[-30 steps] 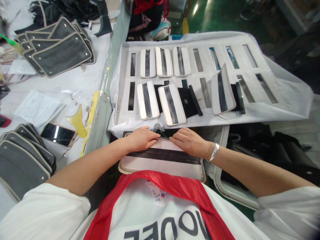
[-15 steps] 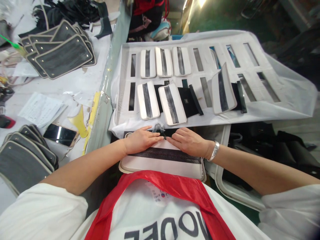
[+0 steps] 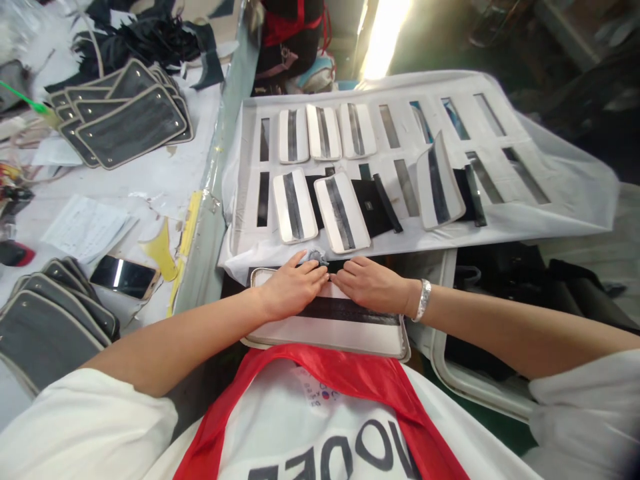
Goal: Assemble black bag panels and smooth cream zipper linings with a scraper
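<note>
White-faced with a dark band (image 3: 360,311) along its length, the panel (image 3: 325,339) lies directly in front of the wearer's red-trimmed apron (image 3: 330,363), below both hands. Its long axis runs left to right, across the line of the body. A doubled edge shows at its right end; whether that is a second layer cannot be told.

Measured from the fingertips, the bulk of the panel lies toward the body. The fingertips meet near the middle of its far long edge, so neither hand is clearly nearer. The left hand (image 3: 293,288) comes in from the left and covers part of the band; the right hand (image 3: 369,287), with a silvery bracelet (image 3: 423,300) at its wrist, comes in from the opposite side. In each grip, fingers lie close together at that edge; whether they pinch anything cannot be told. A grey crumpled piece (image 3: 316,256) shows just beyond the left fingers.

Farther off, a slotted board (image 3: 250,143) carries six pale panels (image 3: 295,207), their long axes roughly crosswise to the near panel's. Leftward, the surface (image 3: 160,183) bears stacked dark panels (image 3: 133,127) and a phone (image 3: 125,277).
</note>
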Tool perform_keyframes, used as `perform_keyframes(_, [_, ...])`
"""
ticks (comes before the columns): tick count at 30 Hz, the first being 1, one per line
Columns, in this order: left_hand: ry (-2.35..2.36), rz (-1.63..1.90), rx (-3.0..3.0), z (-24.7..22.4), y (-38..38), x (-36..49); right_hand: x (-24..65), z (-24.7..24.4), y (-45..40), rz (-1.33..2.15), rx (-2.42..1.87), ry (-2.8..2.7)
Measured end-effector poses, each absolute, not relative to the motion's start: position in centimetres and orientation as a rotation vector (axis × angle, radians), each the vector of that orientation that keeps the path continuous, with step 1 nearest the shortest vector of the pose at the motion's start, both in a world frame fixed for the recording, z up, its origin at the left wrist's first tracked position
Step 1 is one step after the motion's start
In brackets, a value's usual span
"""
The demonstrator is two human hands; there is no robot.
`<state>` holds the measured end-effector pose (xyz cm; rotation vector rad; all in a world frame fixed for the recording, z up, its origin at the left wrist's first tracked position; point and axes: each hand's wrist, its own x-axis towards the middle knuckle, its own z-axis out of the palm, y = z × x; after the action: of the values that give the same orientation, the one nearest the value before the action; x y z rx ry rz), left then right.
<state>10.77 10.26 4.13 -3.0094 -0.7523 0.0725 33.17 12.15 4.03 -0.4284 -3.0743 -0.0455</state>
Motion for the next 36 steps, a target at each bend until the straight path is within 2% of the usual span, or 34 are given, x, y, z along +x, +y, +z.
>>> perform_keyframes(3, [-0.805,0.096,-3.0,4.5,9.6,11.6,33.9,4.2,12.7,0.272,-0.492,-3.033])
perform_keyframes(8, [-0.981,-0.068,-3.068,3.6,9.5,12.2,37.3,2.7,12.7,0.88,-1.02,-2.55])
perform_keyframes(15, [-1.41,-0.222,-3.288,2.3,11.4,14.9,38.4,1.1,11.3,1.21,-1.371,-2.164])
perform_keyframes(20, [-1.496,-0.143,-3.376,3.2,12.0,15.7,38.0,1.3,11.1,1.178,-1.399,-2.188])
perform_keyframes(26, [-1.433,-0.139,-3.443,3.2,12.2,15.4,39.2,0.8,10.5,0.983,-0.979,-2.215])
perform_keyframes(36, [-1.47,-0.185,-3.417,3.0,12.3,15.5,39.2,0.7,10.1,0.68,-0.977,-2.365])
